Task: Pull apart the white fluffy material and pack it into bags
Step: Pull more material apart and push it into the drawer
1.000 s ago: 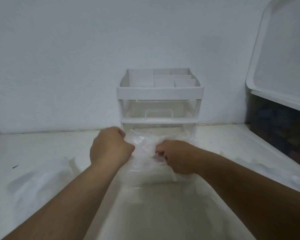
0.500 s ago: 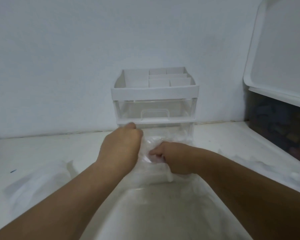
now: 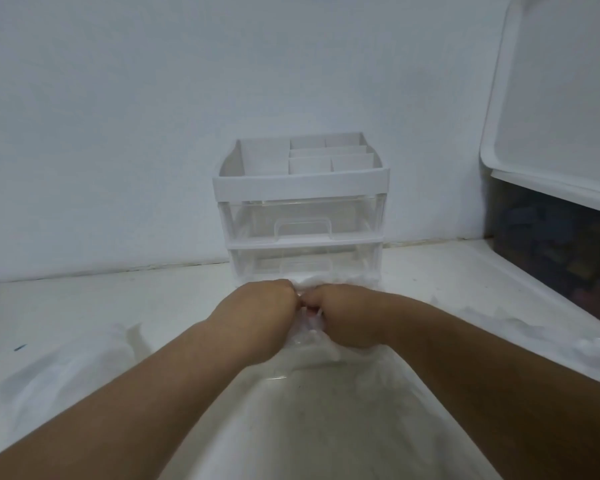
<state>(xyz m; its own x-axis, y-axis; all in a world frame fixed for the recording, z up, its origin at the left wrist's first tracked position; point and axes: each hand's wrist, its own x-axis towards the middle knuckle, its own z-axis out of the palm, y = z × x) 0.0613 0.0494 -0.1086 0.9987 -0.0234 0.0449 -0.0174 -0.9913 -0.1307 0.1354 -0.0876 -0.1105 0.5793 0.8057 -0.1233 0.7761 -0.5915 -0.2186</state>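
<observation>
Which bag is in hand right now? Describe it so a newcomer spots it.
Find the white drawer unit against the back wall. In front of it sits a clear crinkled bag. Unlike the white heap to its left, this one is gripped at its top by the left hand and right hand.

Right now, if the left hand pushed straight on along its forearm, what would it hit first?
The right hand, knuckles almost touching the left hand, with the crumpled clear plastic bag both hold pinched between. Past them, probably, the white-and-clear plastic drawer unit, though depth is unclear.
</observation>
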